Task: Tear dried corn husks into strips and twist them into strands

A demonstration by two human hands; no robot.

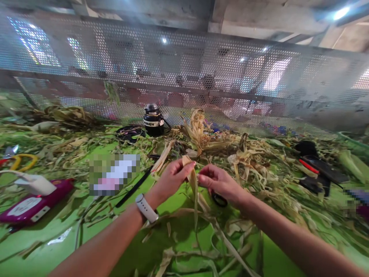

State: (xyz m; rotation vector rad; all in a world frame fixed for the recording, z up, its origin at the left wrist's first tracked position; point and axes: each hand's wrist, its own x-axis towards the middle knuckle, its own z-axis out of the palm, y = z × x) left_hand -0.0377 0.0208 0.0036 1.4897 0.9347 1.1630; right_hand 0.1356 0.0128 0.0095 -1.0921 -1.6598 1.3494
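Note:
My left hand (174,175), with a pale watch band on its wrist, pinches a dry corn husk (192,182) between thumb and fingers. The husk hangs down as a long narrow strip over the green table (135,246). My right hand (216,181) is closed at the husk's right edge, its thumb and forefinger pinched together there. A black loop (219,200) shows just under my right hand; whether that hand holds it is hidden. Loose husk strips (230,246) lie below both hands.
Husk scraps cover much of the table. A black jug (153,121) stands ahead, beside a husk bundle (198,130). To the left lie a purple power strip (54,198) with a white charger (36,184) and yellow-handled scissors (25,159). A perforated metal screen (178,69) rises behind.

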